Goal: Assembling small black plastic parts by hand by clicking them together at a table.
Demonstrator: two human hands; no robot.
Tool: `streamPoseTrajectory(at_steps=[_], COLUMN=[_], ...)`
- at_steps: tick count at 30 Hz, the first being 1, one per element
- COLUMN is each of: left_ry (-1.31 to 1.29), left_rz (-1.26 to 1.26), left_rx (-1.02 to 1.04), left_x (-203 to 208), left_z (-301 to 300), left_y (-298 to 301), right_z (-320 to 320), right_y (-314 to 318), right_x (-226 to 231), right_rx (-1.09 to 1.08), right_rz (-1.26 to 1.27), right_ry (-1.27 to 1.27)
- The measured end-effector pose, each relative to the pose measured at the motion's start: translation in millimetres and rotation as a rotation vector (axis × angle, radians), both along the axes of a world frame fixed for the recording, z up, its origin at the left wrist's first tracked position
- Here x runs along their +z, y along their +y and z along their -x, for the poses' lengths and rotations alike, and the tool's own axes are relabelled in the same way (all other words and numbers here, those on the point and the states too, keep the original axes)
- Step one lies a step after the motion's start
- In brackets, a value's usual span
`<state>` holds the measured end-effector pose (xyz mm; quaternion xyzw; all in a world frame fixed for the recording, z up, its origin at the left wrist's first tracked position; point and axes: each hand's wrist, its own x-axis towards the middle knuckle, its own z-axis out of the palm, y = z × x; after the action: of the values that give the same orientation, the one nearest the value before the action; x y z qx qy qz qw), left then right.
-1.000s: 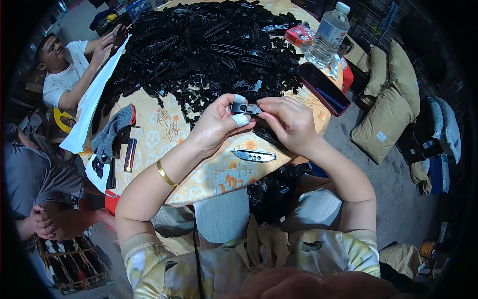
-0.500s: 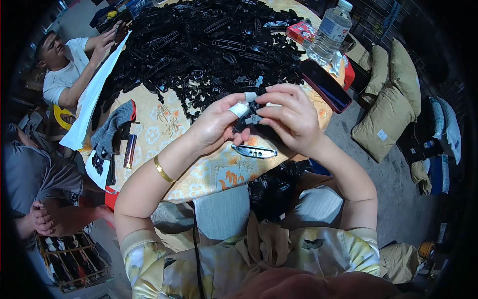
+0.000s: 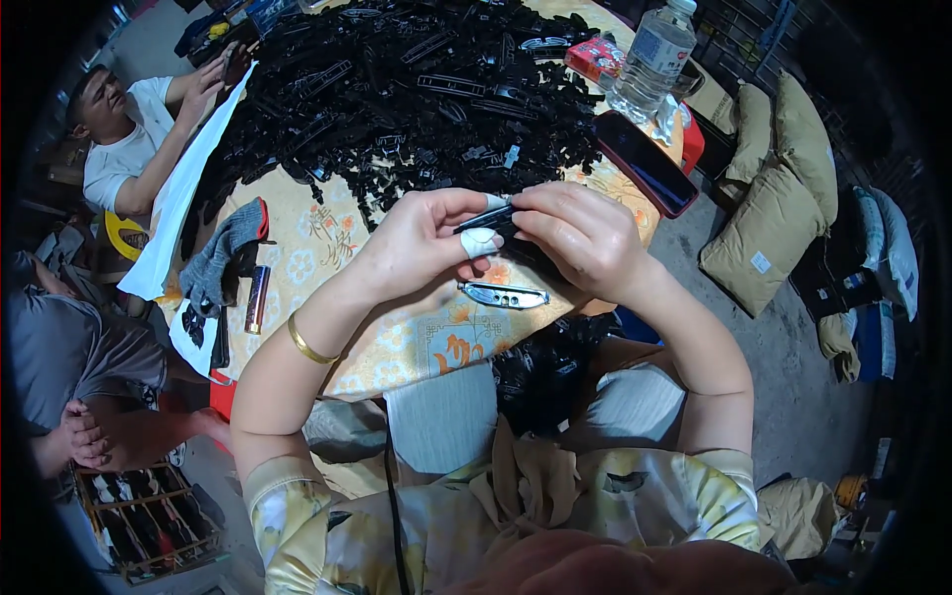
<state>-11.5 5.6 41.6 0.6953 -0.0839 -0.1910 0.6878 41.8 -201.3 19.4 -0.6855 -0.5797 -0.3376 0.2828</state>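
Between my two hands, just above the near part of the table, is a small black plastic part (image 3: 486,217). My left hand (image 3: 428,238), with white tape on its thumb and a fingertip, pinches one end. At the other end the fingertips of my right hand (image 3: 578,236) are closed on the same part, hiding much of it. Below the hands lies a shiny dark, boat-shaped part (image 3: 505,296) with small holes. A big heap of black plastic parts (image 3: 397,109) covers the far side, and a few small grey pieces (image 3: 511,157) rest at its near edge.
On the right of the patterned tablecloth (image 3: 387,357) are a phone (image 3: 647,164), a water bottle (image 3: 652,59) and a red box (image 3: 597,59). A grey glove (image 3: 223,260) and a dark tube (image 3: 258,299) lie left. Two other people sit at left; stuffed sacks (image 3: 764,238) stand right.
The small part has turned in my fingers and now shows as a slim dark piece. My left hand has shifted slightly left, and the right fingers have closed in on the part.
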Motion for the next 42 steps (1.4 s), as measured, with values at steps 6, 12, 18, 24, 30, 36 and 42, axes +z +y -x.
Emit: streamPoseTrajectory(at_steps=[6, 12, 18, 24, 30, 36, 42], left_ry=[-0.436, -0.865, -0.608, -0.822, -0.384, -0.024, 0.033], left_rz=[-0.322, -0.638, -0.528, -0.585, -0.317, 0.322, 0.318], left_rx=[0.13, 0.162, 0.082, -0.135, -0.09, 0.197, 0.22], left_x=[-2, -7, -13, -24, -28, -28, -30], left_z=[9, 8, 0, -1, 2, -15, -10], left_y=[-8, -10, -16, -27, -16, -9, -11], right_z=[17, 8, -43, -118, -114, -27, -35], right_y=[4, -3, -6, 10, 16, 7, -21], right_x=[7, 6, 18, -1, 8, 22, 17], right_rx=[-0.016, -0.097, 0.061, -0.509, -0.515, 0.028, -0.364], right_rz=[-0.097, 0.118, 0.027, 0.016, -0.059, 0.047, 0.187], right_ry=[0.719, 0.792, 1.145, 0.343, 0.323, 0.9, 0.541])
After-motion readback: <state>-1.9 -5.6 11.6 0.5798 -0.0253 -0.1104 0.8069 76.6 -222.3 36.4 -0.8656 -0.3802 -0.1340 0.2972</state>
